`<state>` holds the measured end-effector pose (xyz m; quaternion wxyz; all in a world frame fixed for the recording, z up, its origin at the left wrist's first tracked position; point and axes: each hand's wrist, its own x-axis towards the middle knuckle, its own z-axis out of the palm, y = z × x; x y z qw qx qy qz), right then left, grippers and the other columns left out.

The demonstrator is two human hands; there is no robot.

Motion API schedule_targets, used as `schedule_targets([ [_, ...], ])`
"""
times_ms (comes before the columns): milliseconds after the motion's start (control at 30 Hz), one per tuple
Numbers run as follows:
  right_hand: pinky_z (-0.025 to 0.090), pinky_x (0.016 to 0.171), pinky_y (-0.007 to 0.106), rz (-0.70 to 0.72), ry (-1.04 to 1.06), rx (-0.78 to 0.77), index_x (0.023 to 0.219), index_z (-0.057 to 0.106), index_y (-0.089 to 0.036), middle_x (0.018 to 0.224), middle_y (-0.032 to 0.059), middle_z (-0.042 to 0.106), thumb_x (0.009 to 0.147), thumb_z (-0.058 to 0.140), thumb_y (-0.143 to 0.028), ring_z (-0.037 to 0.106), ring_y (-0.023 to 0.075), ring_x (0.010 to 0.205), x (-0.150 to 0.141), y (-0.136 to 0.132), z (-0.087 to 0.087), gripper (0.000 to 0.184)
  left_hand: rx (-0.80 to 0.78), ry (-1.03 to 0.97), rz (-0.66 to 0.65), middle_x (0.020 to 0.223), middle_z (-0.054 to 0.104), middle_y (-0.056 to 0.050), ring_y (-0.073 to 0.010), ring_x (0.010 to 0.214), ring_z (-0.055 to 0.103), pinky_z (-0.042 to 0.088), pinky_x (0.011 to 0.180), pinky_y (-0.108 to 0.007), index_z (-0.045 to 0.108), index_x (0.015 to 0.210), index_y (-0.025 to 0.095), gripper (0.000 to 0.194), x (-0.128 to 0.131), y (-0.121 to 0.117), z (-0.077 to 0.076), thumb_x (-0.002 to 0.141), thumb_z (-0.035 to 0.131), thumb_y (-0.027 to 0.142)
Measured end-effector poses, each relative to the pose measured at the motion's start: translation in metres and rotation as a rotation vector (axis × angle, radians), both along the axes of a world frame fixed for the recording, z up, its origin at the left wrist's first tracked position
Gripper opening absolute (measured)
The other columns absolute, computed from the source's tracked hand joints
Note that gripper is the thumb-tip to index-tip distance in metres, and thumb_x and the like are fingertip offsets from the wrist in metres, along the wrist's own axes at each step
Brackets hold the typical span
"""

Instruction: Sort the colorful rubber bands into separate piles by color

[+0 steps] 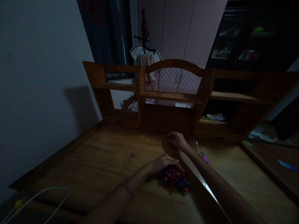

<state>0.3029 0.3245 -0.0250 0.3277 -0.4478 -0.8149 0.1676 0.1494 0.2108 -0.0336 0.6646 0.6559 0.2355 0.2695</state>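
A heap of small multicoloured loops that look like hair ties point(174, 179) lies on the wooden desk point(105, 155). My left hand point(164, 163) rests at the heap's far edge, fingers stretched out and touching it. Farther back, my right hand point(178, 140) hovers close over the desk near the shelf. Its fingers are curled together in a pinch, and anything between them is too small or dark to make out. A yellow loop point(141, 136) and a small dark loop point(132, 155) lie apart, to the left of my hands.
A clear tube with a purple end point(201, 153) lies right of my right hand. Along the desk's back stands a wooden shelf unit point(171, 97). A white cable point(54, 188) loops at the lower left. The wall point(46, 77) borders the left side. The room is dim.
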Motion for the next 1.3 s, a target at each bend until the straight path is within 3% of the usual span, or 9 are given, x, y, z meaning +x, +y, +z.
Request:
schedule_targets([
  [133,0.049,0.068,0.025,-0.035,0.045,0.032,0.096,0.069,-0.02,0.089,0.0042,0.073,0.084,0.056,-0.026,0.068,0.0175,0.079,0.033,-0.04,0.037,0.018,0.023,0.017,-0.03,0.099,0.075,-0.011,-0.0254,0.095,0.067,0.045,0.095,-0.033,0.078,0.093,0.011,0.044,-0.001,-0.001,0.002,0.091,0.048,0.045],
  [233,0.047,0.055,0.023,-0.113,-0.041,-0.051,0.093,0.069,-0.022,0.075,0.0024,0.072,0.083,0.057,-0.029,0.066,0.0167,0.062,0.078,-0.085,0.048,0.017,0.004,0.0,0.005,0.095,0.075,-0.011,-0.0257,0.092,0.068,0.046,0.093,-0.034,0.077,0.092,0.01,0.044,-0.001,0.001,0.001,0.091,0.049,0.045],
  [400,0.048,0.05,0.027,-0.232,-0.183,-0.2,0.089,0.072,-0.024,0.069,0.0038,0.069,0.078,0.058,-0.029,0.064,0.0188,0.055,0.139,-0.149,0.011,0.018,-0.014,-0.022,0.068,0.101,0.074,-0.014,-0.0277,0.098,0.067,0.047,0.092,-0.036,0.076,0.096,0.008,0.047,-0.001,0.006,-0.001,0.092,0.046,0.045],
  [600,0.051,0.062,0.03,-0.174,-0.183,-0.165,0.088,0.069,-0.022,0.09,0.0073,0.066,0.081,0.048,-0.019,0.064,0.0187,0.072,0.132,-0.179,-0.021,0.022,0.058,-0.005,0.207,0.105,0.072,-0.014,-0.0267,0.101,0.065,0.047,0.093,-0.037,0.076,0.095,0.01,0.05,-0.002,0.011,-0.003,0.093,0.044,0.048],
  [733,0.049,0.064,0.029,-0.087,-0.171,-0.135,0.085,0.065,-0.021,0.089,0.006,0.065,0.081,0.048,-0.013,0.062,0.0176,0.073,0.128,-0.179,-0.016,0.019,0.169,0.044,0.344,0.1,0.073,-0.014,-0.024,0.097,0.066,0.045,0.094,-0.036,0.075,0.091,0.011,0.054,-0.003,0.015,-0.005,0.094,0.04,0.051],
  [867,0.048,0.063,0.028,-0.058,-0.104,-0.158,0.084,0.063,-0.022,0.086,0.0049,0.065,0.084,0.049,-0.015,0.062,0.0171,0.072,0.123,-0.183,-0.012,0.016,0.149,0.065,0.533,0.09,0.073,-0.014,-0.0213,0.081,0.068,0.052,0.072,-0.031,0.071,0.088,0.01,0.058,-0.002,0.021,-0.011,0.091,0.04,0.058],
  [1033,0.048,0.062,0.027,-0.001,0.026,-0.084,0.084,0.065,-0.022,0.083,0.0039,0.068,0.087,0.055,-0.023,0.062,0.0161,0.071,0.082,-0.173,0.019,0.011,0.198,0.15,0.734,0.071,0.068,-0.009,-0.0145,0.058,0.063,0.045,0.052,-0.022,0.065,0.081,0.01,0.057,-0.003,0.031,-0.023,0.093,0.034,0.056],
  [1200,0.048,0.064,0.024,0.1,0.174,0.037,0.088,0.068,-0.019,0.081,0.003,0.069,0.086,0.059,-0.03,0.063,0.0151,0.072,0.003,-0.094,0.064,0.014,0.31,0.327,0.734,0.063,0.066,-0.005,-0.0137,0.056,0.061,0.043,0.052,-0.021,0.065,0.069,0.013,0.045,-0.004,0.037,-0.032,0.091,0.043,0.045],
  [1300,0.046,0.063,0.022,0.172,0.115,0.0,0.088,0.07,-0.016,0.081,0.0036,0.071,0.083,0.064,-0.029,0.064,0.0148,0.073,-0.056,-0.034,0.069,0.015,0.375,0.445,0.679,0.069,0.069,-0.005,-0.0159,0.06,0.063,0.045,0.057,-0.023,0.068,0.071,0.014,0.034,-0.003,0.04,-0.033,0.087,0.047,0.035],
])
